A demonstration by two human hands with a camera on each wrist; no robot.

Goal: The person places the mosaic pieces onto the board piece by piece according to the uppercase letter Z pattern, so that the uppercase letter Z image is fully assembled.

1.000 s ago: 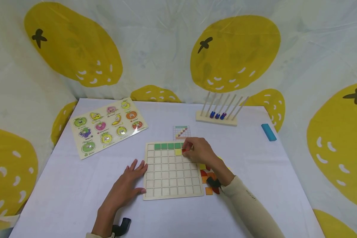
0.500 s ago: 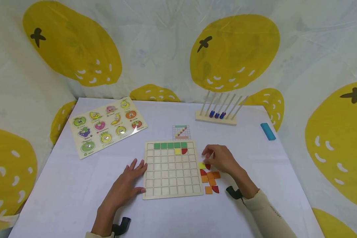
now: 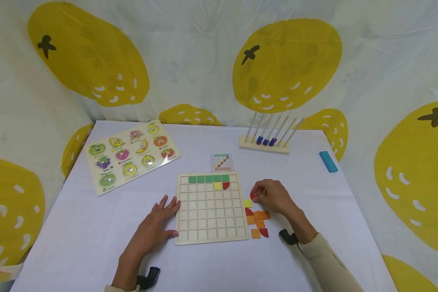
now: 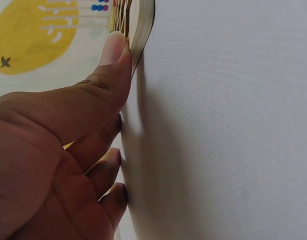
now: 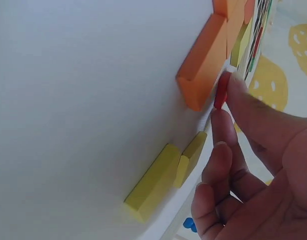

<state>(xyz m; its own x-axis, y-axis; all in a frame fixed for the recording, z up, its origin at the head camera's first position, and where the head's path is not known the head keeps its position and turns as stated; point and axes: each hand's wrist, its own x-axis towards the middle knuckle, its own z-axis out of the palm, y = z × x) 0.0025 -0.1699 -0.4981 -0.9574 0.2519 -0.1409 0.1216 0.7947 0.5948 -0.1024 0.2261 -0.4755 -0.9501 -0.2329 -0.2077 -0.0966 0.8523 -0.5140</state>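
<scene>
A square wooden grid board [image 3: 211,211] lies on the table. Green square tiles [image 3: 209,179] line part of its top row; below them sit a yellow tile [image 3: 217,185] and a red quarter-circle tile [image 3: 226,185]. My left hand [image 3: 155,225] rests at the board's left edge, fingers spread, thumb touching the rim. To the right of the board, my right hand [image 3: 273,196] pinches another red quarter-circle tile [image 5: 222,90] between thumb and index finger. Loose orange tiles [image 3: 259,219], a yellow tile [image 3: 247,203] and red quarter-circles [image 3: 264,232] lie beside the board.
Behind the board lies a small pattern card [image 3: 222,162]. A fruit puzzle board [image 3: 133,156] is at the back left. A pegged wooden stand [image 3: 264,146] with blue and purple beads stands at the back right, near a blue block [image 3: 328,162].
My right hand has left the red quarter-circle on the grid, moved right to the loose tiles and picked up another red one. My left hand stays in place.
</scene>
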